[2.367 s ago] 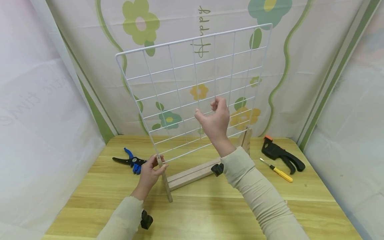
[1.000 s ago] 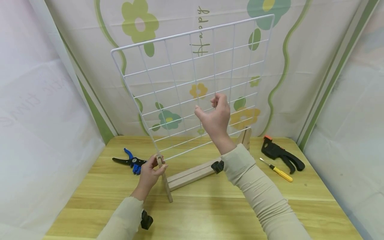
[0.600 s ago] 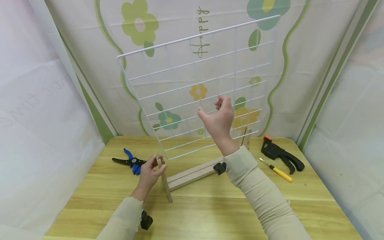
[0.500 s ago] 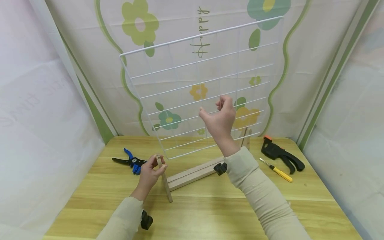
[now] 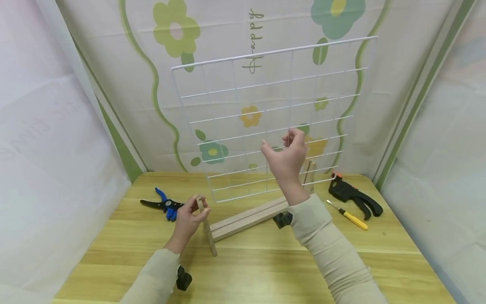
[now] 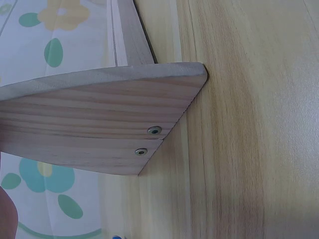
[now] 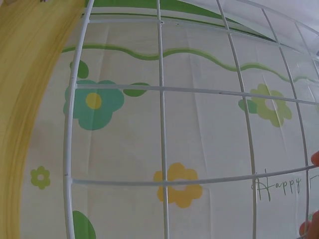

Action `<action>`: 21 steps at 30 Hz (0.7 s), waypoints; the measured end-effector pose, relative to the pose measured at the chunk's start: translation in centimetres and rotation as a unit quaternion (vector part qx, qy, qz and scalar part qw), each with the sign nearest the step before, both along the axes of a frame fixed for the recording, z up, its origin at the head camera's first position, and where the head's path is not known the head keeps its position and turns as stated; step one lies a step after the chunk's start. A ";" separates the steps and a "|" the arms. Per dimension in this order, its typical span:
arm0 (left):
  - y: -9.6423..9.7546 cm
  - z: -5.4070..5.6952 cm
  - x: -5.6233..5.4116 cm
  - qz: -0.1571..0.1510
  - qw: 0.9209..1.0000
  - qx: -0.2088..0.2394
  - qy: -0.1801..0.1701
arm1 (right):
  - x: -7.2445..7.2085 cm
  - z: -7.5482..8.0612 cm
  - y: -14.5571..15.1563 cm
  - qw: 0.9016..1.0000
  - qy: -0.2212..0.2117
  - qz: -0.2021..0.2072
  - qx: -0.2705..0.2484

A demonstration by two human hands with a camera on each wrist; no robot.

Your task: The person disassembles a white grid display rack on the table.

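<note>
A white wire grid panel (image 5: pixel 273 52) hangs above the table, held by my right hand (image 5: pixel 287 164), whose fingers curl round an upright wire. Its lower left corner is apart from the wooden stand (image 5: pixel 247 220). The lower right part passes in front of the stand's right upright (image 5: pixel 312 174); I cannot tell if they touch. My left hand (image 5: pixel 187 221) pinches the top of the left upright (image 5: pixel 208 232). The left wrist view shows that upright's outer face (image 6: pixel 89 114) with two bolts low down. Wires of the grid (image 7: pixel 163 134) cross the right wrist view, with fingertips (image 7: pixel 311 226) at its edge.
Blue-and-black pliers (image 5: pixel 166 204) lie left of the stand on the wooden table (image 5: pixel 258 274). To the right are a yellow screwdriver (image 5: pixel 355 220) and a black clamp (image 5: pixel 355 196) with an orange tip. A flowered cloth (image 5: pixel 224 25) hangs behind.
My right hand has lifted the grid off the left upright and shifted it right and slightly down. The left hand keeps its grip on the upright, and the stand has stayed put.
</note>
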State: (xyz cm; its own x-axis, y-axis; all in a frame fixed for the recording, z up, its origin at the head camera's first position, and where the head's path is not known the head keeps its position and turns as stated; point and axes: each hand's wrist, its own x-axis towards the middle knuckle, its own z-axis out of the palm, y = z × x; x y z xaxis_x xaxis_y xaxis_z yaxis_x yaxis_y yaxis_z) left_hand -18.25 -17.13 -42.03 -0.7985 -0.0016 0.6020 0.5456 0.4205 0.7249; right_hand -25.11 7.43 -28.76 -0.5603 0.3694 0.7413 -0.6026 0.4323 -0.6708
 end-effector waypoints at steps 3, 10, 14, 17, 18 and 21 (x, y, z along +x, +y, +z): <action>0.0 0.0 0.0 -0.001 1.000 -0.003 0.004 | 0.1 -0.3 0.2 1.000 -0.007 0.000 -0.005; 0.1 0.2 0.1 0.001 1.000 0.004 -0.013 | 0.6 -0.8 0.8 0.999 -0.033 -0.002 -0.017; 0.1 0.3 0.0 -0.006 1.000 0.009 -0.020 | 1.0 -1.3 1.2 0.999 -0.040 -0.004 -0.024; 0.1 0.3 0.0 -0.003 1.000 0.003 -0.018 | 1.1 -1.7 1.4 0.999 -0.037 -0.010 -0.030; 0.1 0.3 0.0 -0.002 1.000 0.000 -0.016 | 1.1 -1.8 1.5 0.999 -0.035 -0.012 -0.032; 0.1 0.3 0.0 0.001 1.000 -0.004 -0.012 | 1.2 -2.0 1.6 0.999 -0.027 -0.020 -0.036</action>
State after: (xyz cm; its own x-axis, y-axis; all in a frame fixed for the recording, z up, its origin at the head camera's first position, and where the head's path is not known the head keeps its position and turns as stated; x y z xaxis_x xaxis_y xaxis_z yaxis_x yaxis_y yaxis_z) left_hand -18.24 -17.01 -41.70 -0.8127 0.0019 0.5827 0.5274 0.4274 0.7342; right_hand -23.92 9.04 -30.78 -0.5820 0.4433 0.6817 -0.5479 0.4058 -0.7316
